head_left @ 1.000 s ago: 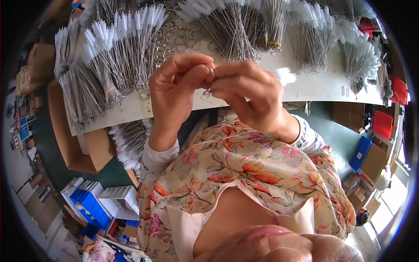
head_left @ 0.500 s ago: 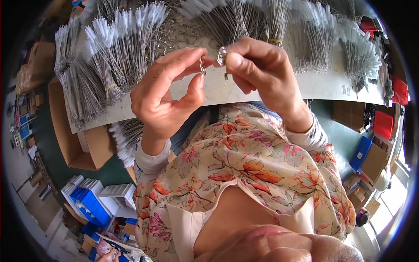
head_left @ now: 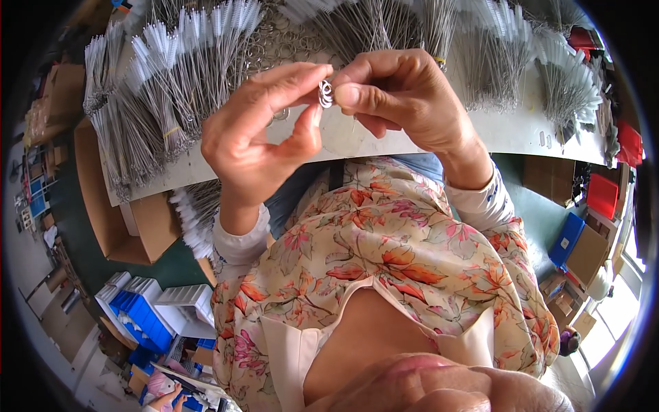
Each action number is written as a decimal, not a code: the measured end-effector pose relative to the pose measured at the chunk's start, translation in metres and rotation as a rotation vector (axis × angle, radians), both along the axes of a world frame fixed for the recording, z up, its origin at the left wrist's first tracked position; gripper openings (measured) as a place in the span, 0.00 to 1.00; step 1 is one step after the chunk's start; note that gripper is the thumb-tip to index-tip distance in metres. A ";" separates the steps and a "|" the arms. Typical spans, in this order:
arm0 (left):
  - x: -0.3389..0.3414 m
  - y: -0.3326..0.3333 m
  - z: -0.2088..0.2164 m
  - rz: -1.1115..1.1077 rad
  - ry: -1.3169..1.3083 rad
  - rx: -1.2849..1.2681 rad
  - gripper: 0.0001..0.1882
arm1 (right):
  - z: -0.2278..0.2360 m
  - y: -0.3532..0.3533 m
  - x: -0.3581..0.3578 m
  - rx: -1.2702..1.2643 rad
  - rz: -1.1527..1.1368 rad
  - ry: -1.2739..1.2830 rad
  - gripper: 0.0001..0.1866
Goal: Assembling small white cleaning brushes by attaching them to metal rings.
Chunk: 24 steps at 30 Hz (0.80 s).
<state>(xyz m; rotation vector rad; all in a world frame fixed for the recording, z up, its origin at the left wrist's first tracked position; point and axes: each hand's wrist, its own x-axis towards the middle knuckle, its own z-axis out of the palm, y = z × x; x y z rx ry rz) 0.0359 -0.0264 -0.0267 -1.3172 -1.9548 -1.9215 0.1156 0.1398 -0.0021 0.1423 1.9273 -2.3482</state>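
Note:
My left hand (head_left: 257, 130) pinches at a small bundle of shiny metal rings (head_left: 325, 94) between thumb and forefinger. From the other side, my right hand (head_left: 405, 99) has its thumb and bent forefinger on the same bundle, so the two hands meet at it. Which ring belongs to which hand cannot be made out. Just past the hands, many loose metal rings (head_left: 292, 42) lie spread on the white table (head_left: 384, 142). Fingers hide part of the bundle.
Wire-handled brushes with white bristles stand in piles at the left (head_left: 165, 89), the middle (head_left: 374, 31) and the right (head_left: 498, 58). A cardboard box (head_left: 152, 230) sits below the table's left edge. Red (head_left: 603, 196) and blue (head_left: 568, 240) bins are at the right.
My right hand has moved left with its rings, closing the gap to my left hand. The single ring in my left hand now meets the bundle.

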 end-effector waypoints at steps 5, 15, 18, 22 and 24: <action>0.008 0.001 0.000 0.133 0.241 -0.010 0.15 | -0.008 -0.004 0.007 -0.204 -0.009 -0.067 0.10; 0.010 -0.008 0.001 -0.102 -0.329 0.071 0.16 | -0.021 -0.022 0.010 0.385 -0.211 0.331 0.08; 0.011 -0.007 0.001 -0.073 -0.277 0.072 0.16 | -0.018 -0.024 0.009 0.147 -0.193 0.195 0.09; 0.012 -0.009 0.000 -0.032 -0.206 -0.014 0.15 | -0.016 -0.025 0.007 -0.001 -0.180 0.120 0.11; 0.010 -0.009 0.000 -0.035 -0.193 -0.025 0.15 | -0.018 -0.025 0.007 0.012 -0.177 0.126 0.11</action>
